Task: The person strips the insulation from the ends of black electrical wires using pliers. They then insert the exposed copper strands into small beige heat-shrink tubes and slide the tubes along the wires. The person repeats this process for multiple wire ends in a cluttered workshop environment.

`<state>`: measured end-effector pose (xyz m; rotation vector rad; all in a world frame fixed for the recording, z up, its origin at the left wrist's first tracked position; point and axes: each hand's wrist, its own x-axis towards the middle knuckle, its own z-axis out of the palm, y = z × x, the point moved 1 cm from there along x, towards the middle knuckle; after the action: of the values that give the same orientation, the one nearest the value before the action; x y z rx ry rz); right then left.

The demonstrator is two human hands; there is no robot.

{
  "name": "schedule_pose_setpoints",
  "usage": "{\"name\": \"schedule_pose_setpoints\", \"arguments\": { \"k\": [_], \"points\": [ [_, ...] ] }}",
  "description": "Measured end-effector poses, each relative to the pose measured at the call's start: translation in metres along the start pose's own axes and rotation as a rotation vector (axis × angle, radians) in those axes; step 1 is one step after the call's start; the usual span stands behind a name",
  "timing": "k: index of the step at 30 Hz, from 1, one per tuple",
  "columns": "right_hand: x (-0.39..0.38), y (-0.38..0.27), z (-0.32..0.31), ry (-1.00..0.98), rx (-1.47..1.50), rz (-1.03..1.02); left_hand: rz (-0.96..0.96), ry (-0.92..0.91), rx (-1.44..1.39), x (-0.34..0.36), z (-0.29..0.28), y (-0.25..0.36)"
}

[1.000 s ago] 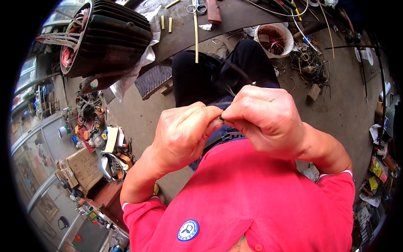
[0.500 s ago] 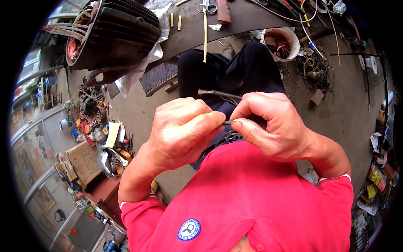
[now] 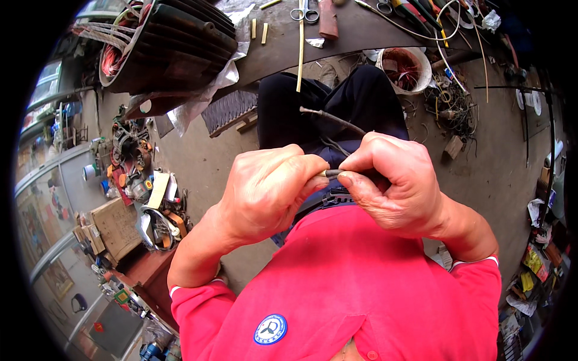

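Close to my lap, a dark cable (image 3: 333, 172) runs between the fingertips of both hands. My left hand (image 3: 268, 189) pinches it from the left, with a small pale bit showing at the fingertips. Thumb and bent forefinger of my right hand (image 3: 394, 180) grip the dark sleeve of the cable just right of there. A stiff grey-brown length with a frayed tip (image 3: 331, 117) sticks out beyond my right knuckles, over my dark trousers. Another thin dark strand passes below it. Whether these lengths all belong to one cable is hidden inside my right hand.
A finned motor housing (image 3: 174, 48) with wires stands on the bench (image 3: 271, 54) at the far left. Scissors (image 3: 304, 13) and a wood-handled tool (image 3: 327, 19) lie there too. Beyond my knees sit a white bucket (image 3: 418, 66) and tangled wire (image 3: 451, 111). Clutter lines both sides.
My hands have drawn slightly apart, showing more of the dark cable and a pale bit between them. The frayed end has swung upward and right.
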<state>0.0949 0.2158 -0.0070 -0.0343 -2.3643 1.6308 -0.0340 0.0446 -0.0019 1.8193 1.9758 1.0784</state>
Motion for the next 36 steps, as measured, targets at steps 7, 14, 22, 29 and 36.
{"name": "schedule_pose_setpoints", "arguments": {
  "k": [7,14,22,29,36],
  "points": [
    [-0.001,0.004,-0.004,0.003,0.118,0.102,0.160,0.049,0.319,-0.004,0.002,-0.004],
    [-0.001,-0.003,-0.003,-0.024,0.137,0.168,0.324,0.113,0.501,-0.012,-0.003,-0.006],
    [0.001,-0.001,-0.001,0.020,-0.058,-0.082,0.218,0.067,0.296,-0.014,0.000,-0.007],
    [0.003,-0.001,0.003,-0.027,-0.030,-0.043,0.304,0.118,0.366,-0.009,0.001,-0.005],
    [0.003,0.001,0.003,-0.058,0.007,0.000,0.288,0.073,0.386,-0.010,-0.002,-0.005]
  ]
}}
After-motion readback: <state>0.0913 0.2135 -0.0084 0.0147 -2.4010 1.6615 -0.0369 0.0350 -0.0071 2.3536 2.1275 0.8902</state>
